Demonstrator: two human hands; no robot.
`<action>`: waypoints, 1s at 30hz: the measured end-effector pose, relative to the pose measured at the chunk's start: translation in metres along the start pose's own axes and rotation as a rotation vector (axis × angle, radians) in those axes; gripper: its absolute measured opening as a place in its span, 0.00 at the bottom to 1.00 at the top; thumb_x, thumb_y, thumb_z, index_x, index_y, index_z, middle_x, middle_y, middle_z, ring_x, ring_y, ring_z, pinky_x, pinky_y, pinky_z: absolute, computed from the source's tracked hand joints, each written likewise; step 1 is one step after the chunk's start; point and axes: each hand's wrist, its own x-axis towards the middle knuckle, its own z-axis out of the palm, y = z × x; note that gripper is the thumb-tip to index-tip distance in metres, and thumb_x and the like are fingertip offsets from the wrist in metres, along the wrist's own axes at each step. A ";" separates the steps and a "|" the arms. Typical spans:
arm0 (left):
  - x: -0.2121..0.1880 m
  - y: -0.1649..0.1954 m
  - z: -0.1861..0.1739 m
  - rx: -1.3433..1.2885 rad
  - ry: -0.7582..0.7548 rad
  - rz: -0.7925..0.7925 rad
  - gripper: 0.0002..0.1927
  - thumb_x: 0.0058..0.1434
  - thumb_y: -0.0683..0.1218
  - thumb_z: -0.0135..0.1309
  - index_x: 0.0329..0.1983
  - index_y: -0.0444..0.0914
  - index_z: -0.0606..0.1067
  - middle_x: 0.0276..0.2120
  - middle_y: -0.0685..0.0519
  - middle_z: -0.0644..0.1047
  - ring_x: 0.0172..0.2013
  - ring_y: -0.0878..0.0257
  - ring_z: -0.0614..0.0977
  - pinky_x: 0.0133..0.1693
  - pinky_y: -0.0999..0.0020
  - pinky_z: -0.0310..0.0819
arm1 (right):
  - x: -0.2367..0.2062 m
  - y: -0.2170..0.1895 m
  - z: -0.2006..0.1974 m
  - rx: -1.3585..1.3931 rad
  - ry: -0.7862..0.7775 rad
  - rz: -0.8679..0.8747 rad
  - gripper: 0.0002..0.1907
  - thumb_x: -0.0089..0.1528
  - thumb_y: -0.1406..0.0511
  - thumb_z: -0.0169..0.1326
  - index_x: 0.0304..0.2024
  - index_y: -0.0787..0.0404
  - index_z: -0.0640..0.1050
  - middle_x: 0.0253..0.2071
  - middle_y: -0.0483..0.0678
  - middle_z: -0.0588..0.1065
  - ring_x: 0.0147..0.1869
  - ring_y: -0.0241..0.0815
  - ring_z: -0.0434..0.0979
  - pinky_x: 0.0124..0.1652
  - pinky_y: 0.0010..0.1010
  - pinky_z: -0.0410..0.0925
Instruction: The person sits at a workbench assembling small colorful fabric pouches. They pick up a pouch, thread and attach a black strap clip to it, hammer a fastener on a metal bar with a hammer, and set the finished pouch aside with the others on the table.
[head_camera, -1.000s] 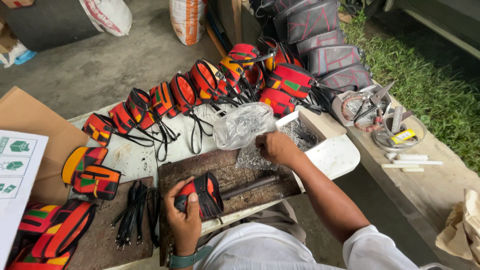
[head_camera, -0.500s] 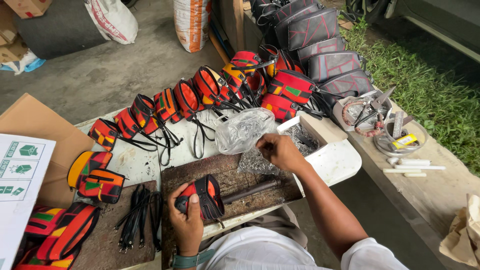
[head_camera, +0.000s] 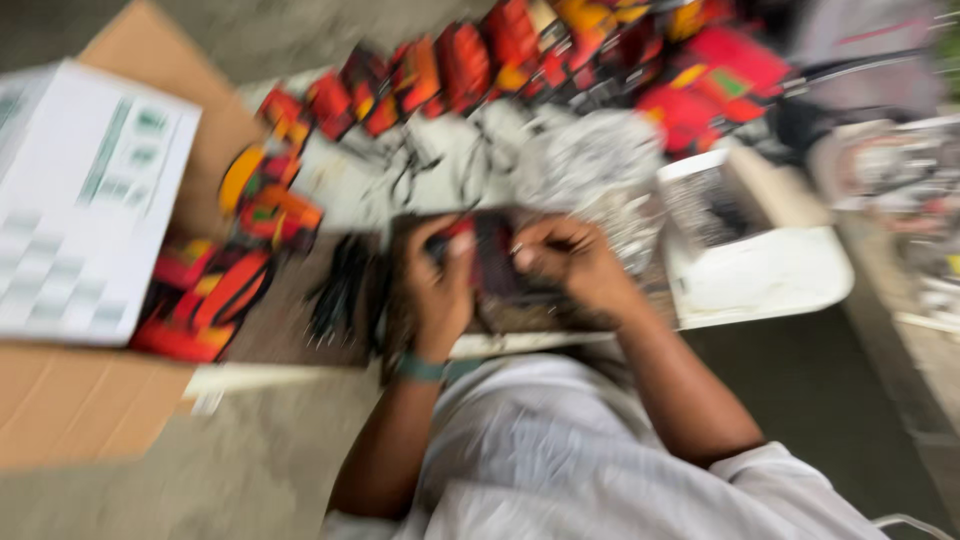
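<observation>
Both hands together on the small red-and-black pouch (head_camera: 492, 262) — left hand (head_camera: 440, 285) gripping, right hand (head_camera: 570, 262) pinching its edge — fitting work under way, a steady hold needed next.

The picture is very blurry. Both hands meet on a small pouch (head_camera: 493, 262) in the middle. The left hand (head_camera: 440, 285) is on its left side, and the right hand (head_camera: 572, 262) is on its right. They are over a board (head_camera: 520, 318). A row of pouches (head_camera: 470, 60) lies far behind. A white box (head_camera: 85, 200) sits on the left, on cardboard (head_camera: 90, 400). A tray (head_camera: 770, 275) is on the right. A bundle of cords (head_camera: 338, 295) lies left of the board.
</observation>
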 end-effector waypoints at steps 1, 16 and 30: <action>0.004 0.003 0.006 -0.130 -0.040 -0.004 0.18 0.75 0.51 0.54 0.58 0.34 0.71 0.49 0.47 0.76 0.49 0.59 0.77 0.54 0.64 0.72 | 0.004 0.000 0.004 0.007 0.009 -0.040 0.07 0.61 0.74 0.62 0.41 0.63 0.79 0.37 0.41 0.77 0.41 0.29 0.74 0.43 0.23 0.69; 0.006 0.021 0.035 -0.141 -0.139 -0.100 0.18 0.70 0.47 0.58 0.57 0.34 0.71 0.46 0.46 0.79 0.46 0.61 0.80 0.50 0.66 0.76 | 0.005 0.001 -0.012 -0.067 0.009 -0.168 0.12 0.62 0.79 0.57 0.41 0.61 0.70 0.35 0.42 0.70 0.37 0.29 0.69 0.38 0.22 0.65; -0.028 0.043 -0.002 -0.055 -0.208 -0.098 0.26 0.62 0.40 0.60 0.62 0.32 0.66 0.55 0.45 0.76 0.52 0.58 0.79 0.55 0.65 0.74 | -0.026 0.023 0.026 0.146 -0.039 -0.200 0.19 0.57 0.81 0.60 0.42 0.59 0.69 0.35 0.38 0.66 0.39 0.27 0.66 0.39 0.20 0.63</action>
